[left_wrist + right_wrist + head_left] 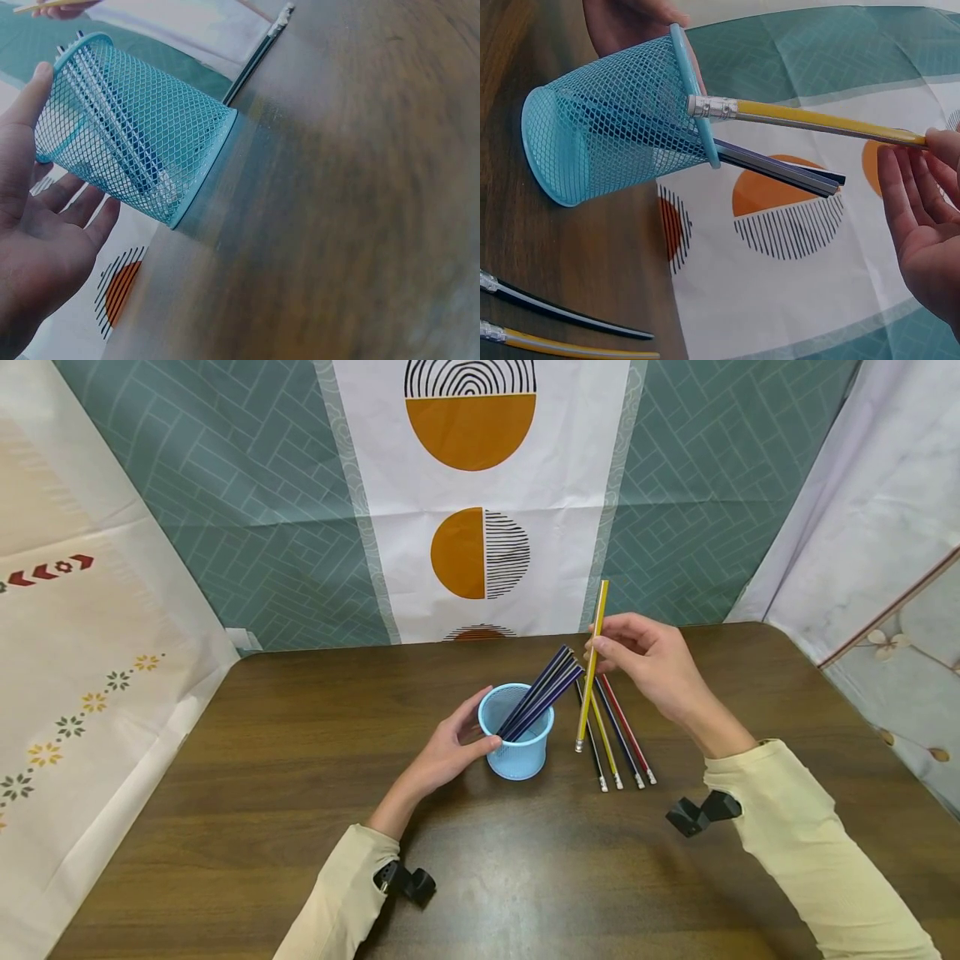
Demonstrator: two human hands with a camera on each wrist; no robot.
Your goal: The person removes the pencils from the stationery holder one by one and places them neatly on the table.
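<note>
My left hand (448,753) holds a light-blue mesh pencil cup (517,765), thumb at the rim and fingers around the far side. Several dark blue pencils (542,695) lean to the right inside the cup. To the right of it, my right hand (654,662) pinches a yellow pencil (587,700) near its upper part, eraser end down. In the right wrist view, that yellow pencil (817,121) has its eraser end overlapping the cup's rim (694,97).
Right of the cup lie a black pencil (596,760), another yellow pencil (606,744), a blue pencil (620,737) and a red pencil (632,734), erasers toward me. The brown wooden table (300,793) ends at a patterned cloth backdrop (300,552).
</note>
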